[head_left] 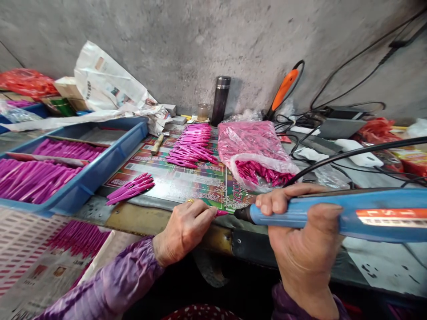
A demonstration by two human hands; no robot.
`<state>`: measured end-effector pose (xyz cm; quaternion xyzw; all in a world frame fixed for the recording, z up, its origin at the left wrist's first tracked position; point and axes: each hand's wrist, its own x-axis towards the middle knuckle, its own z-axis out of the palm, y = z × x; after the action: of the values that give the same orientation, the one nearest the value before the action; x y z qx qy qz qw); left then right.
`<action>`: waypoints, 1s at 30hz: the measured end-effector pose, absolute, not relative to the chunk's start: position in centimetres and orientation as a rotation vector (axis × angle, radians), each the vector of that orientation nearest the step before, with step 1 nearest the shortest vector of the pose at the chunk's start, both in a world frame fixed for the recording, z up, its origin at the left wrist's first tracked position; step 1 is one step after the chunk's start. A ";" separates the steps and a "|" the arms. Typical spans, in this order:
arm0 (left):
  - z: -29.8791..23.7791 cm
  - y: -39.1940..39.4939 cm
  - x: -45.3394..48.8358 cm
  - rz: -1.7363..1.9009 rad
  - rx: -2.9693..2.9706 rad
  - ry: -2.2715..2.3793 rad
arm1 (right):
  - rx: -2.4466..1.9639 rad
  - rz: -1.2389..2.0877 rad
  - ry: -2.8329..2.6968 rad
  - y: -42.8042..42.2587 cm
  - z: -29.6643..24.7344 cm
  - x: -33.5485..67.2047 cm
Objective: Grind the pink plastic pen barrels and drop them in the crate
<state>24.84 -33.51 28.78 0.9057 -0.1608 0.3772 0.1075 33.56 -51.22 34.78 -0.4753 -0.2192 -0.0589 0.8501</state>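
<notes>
Grey concrete wall [200, 44] rises behind a long workbench, and black cables [353, 73] run across it on the right side. On the bench lies a printed board [173, 178] with green and red colours, and on it are slim magenta plastic pieces [193, 144] in a large pile nearer the wall, with a small bunch [130, 189] closer to the person. To the left of the board stands a blue plastic tray [135, 129], filled with the same kind of pieces. To the right lies a pink plastic bag [250, 146] with more of them inside. Farther back stand a dark metal flask [220, 100], a small glass jar [203, 112] and an orange-handled tool [283, 89]. Crumpled newspaper [106, 82] is heaped in the far left corner.

The left hand [183, 231], wearing a gold ring [190, 201], pinches one small magenta plastic piece [218, 213] between its fingertips, just past the front edge of the board. The right hand [293, 226] is closed around a blue power tool [320, 213], and its black tip [242, 214] is very near that piece; I cannot tell if they touch. Purple sleeves [110, 284] cover both forearms.
</notes>
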 end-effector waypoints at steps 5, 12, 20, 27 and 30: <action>28.9 -33.3 24.2 1.122 2.659 -0.416 | -0.992 -0.122 -0.497 -50.1 34.3 33.9; 28.1 -33.1 23.8 1.139 2.518 -0.377 | -0.988 -0.098 -0.504 -49.6 33.6 33.9; 28.1 -33.1 23.7 1.193 2.660 -0.465 | -0.986 -0.103 -0.484 -49.5 33.6 34.1; 28.1 -33.3 23.4 1.129 2.608 -0.426 | -0.994 -0.095 -0.444 -49.9 34.4 33.9; 28.0 -33.4 23.3 1.156 2.583 -0.479 | -0.998 -0.095 -0.421 -50.3 35.0 33.7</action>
<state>23.27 -33.42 27.98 0.8917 -0.1655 0.3990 0.1352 33.69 -50.31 34.98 -0.4750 -0.2003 -0.0452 0.8557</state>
